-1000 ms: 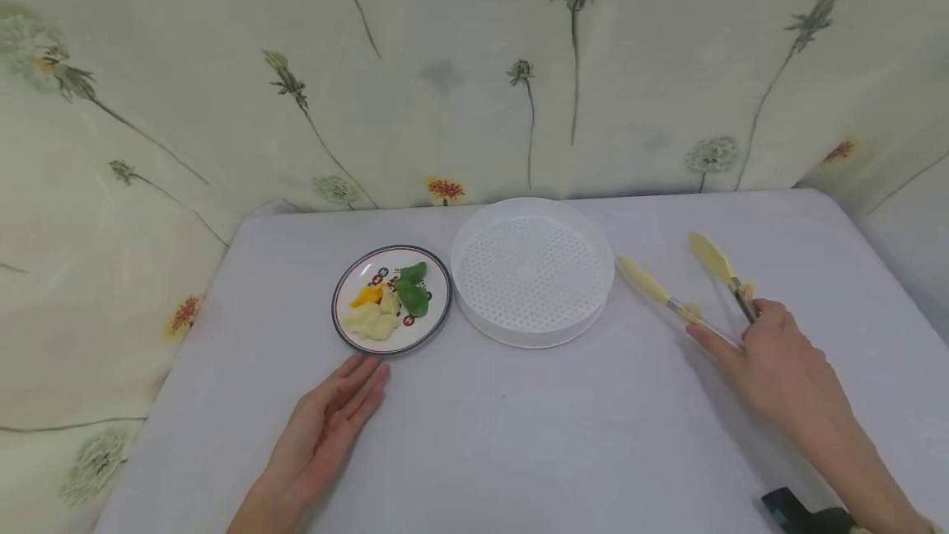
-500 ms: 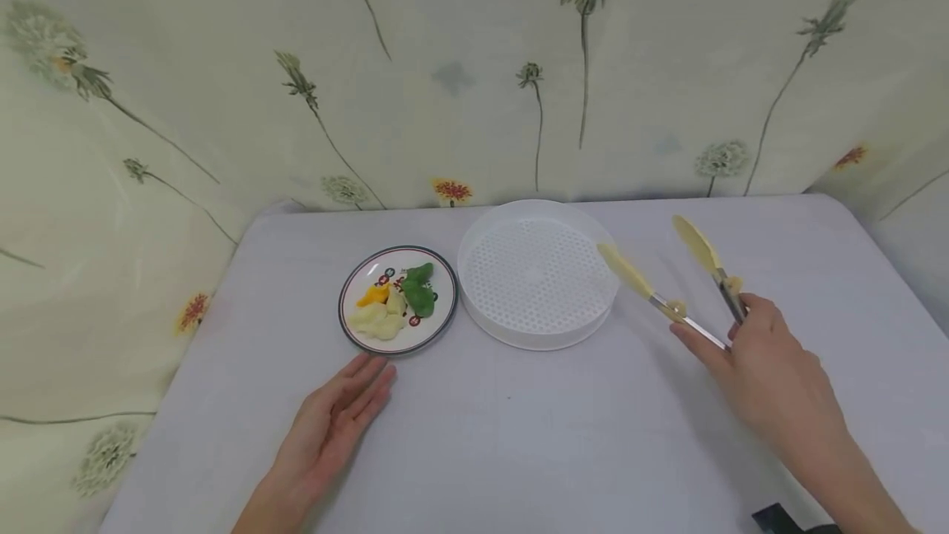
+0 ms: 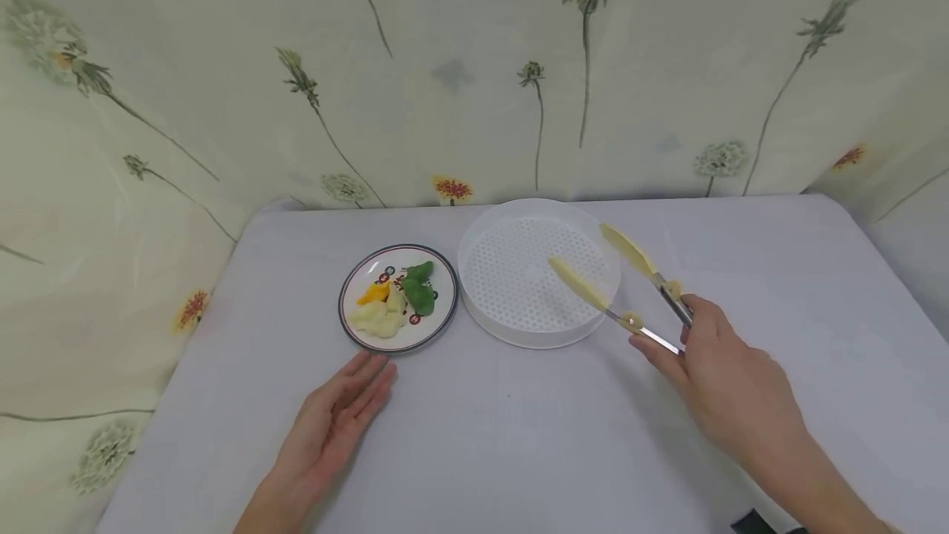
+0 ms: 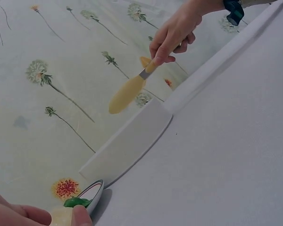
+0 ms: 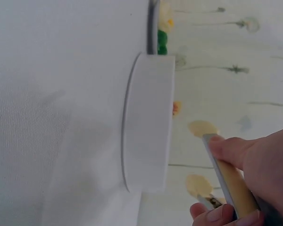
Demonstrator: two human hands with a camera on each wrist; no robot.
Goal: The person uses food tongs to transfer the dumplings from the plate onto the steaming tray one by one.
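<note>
My right hand (image 3: 741,386) grips a pair of tongs (image 3: 582,283) with pale yellow tips and metal arms. The tips are spread apart and hover over the right part of a round white perforated tray (image 3: 511,287). To the tray's left, a small round plate (image 3: 437,328) holds green pieces (image 3: 418,291), an orange-yellow piece (image 3: 373,293) and pale cream pieces (image 3: 380,321). At the plate's near edge lies my left hand (image 3: 329,427), fingers extended, fingertips at or just beside the rim. In the right wrist view, thumb and fingers wrap the tongs (image 5: 231,183).
A white cloth (image 3: 534,435) covers the table. Behind it hangs a curtain (image 3: 445,64) printed with dandelions. Low at the right, a dark wrist strap (image 3: 756,522) shows by the right forearm.
The right hand has carried the tongs leftward, from beside the white tray to above it, tips still apart. The left hand stays by the plate. The view shifted slightly.
</note>
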